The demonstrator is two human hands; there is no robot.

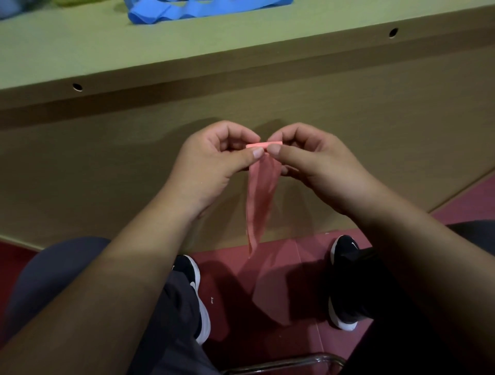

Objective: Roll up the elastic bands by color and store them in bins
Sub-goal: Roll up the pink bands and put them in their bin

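A pink elastic band [259, 198] hangs down in front of the table's side panel, its top end wound into a small tight roll. My left hand [214, 160] pinches the left end of that roll between thumb and curled fingers. My right hand [313, 160] pinches the right end the same way, thumb tips almost meeting. The loose tail drops toward the floor between my knees. A blue elastic band [171, 12] lies crumpled on the tabletop at the far edge of view. No bins are in view.
The light wooden table [241, 45] runs across the top, with a brown side panel below it. A yellow-green band's edge [67, 2] peeks in at top left. Below are my legs, black shoes [345, 281], a red floor and a chair's metal rail [284, 362].
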